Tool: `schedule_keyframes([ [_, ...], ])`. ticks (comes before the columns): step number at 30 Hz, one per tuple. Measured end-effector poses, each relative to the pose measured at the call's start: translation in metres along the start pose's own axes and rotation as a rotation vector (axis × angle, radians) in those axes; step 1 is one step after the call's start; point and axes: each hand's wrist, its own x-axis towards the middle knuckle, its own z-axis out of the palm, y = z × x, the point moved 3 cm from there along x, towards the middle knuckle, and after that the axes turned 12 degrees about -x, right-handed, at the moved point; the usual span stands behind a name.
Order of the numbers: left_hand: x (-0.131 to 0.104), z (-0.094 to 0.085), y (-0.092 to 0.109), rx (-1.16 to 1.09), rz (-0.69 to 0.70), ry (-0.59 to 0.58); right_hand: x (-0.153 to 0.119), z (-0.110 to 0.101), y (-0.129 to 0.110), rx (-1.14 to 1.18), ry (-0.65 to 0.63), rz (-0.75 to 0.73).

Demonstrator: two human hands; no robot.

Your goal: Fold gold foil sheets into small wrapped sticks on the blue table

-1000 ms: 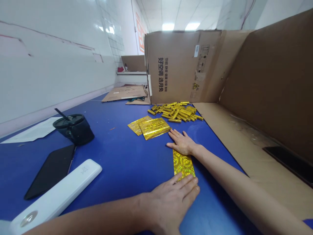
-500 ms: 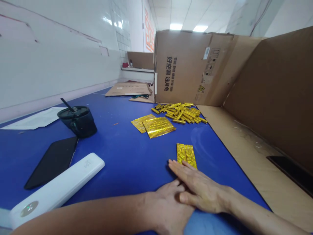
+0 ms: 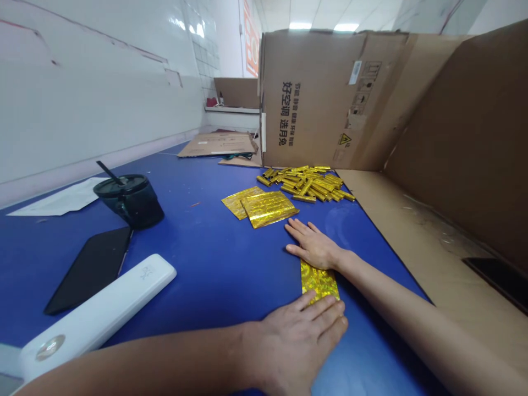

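A strip of gold foil [image 3: 319, 280] is laid flat on the blue counter [image 3: 210, 258], with its far end covered by the right hand [image 3: 314, 246] and its near end by the left hand [image 3: 303, 335]. Nothing is gripped: both hands are held open and palm down, the fingers stretched out over or beside the foil. Between them, a bright, mirror-like yellow-gold surface is exposed, broken up by a dense swirling pattern and flecked with paler, slightly greenish glints. Its long edges can be seen as fairly straight; its ends are hidden.

Just beyond the right hand's fingertips, two flat gold sheets [image 3: 270, 210] are overlapped, the upper one crossed by a pale shiny streak. Farther back, slim gold rolls [image 3: 309, 186] are heaped in a loose pile near the upright cardboard wall [image 3: 313, 110], pointing in mixed directions.
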Motion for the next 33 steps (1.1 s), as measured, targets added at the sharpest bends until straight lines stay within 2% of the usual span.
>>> schedule_keyframes([
  [5,-0.003,0.007,0.008,-0.084,-0.002,0.005,0.001,0.002,0.000,-0.024,0.009,0.016],
  [7,-0.004,0.004,0.009,-0.147,0.014,0.004,0.001,0.002,-0.001,-0.029,0.010,0.015],
  [10,-0.003,-0.013,0.001,-0.304,-0.010,-0.010,0.001,0.003,0.000,-0.027,0.014,0.012],
  [11,-0.002,-0.023,-0.005,-0.346,-0.050,0.026,0.001,0.003,0.000,-0.024,0.016,0.011],
  [13,0.002,-0.042,-0.018,-0.322,-0.110,0.192,0.001,0.003,0.001,-0.014,0.023,0.006],
  [15,0.006,-0.049,-0.028,-0.254,-0.103,0.229,0.000,0.002,0.001,0.000,0.033,-0.002],
  [18,0.012,-0.040,-0.036,-0.156,-0.044,0.142,-0.001,0.002,0.000,0.030,0.061,-0.007],
  [22,0.011,-0.026,-0.038,-0.058,-0.026,0.145,-0.001,0.001,0.001,0.077,0.129,0.018],
  [25,0.009,-0.025,-0.036,-0.041,-0.027,0.149,-0.005,-0.007,0.009,0.109,0.221,0.094],
  [29,0.007,-0.027,-0.036,-0.050,-0.041,0.149,-0.033,-0.032,0.016,0.141,0.304,0.134],
  [33,0.008,-0.027,-0.037,-0.071,-0.023,0.136,-0.081,-0.049,-0.002,0.255,0.235,-0.014],
])
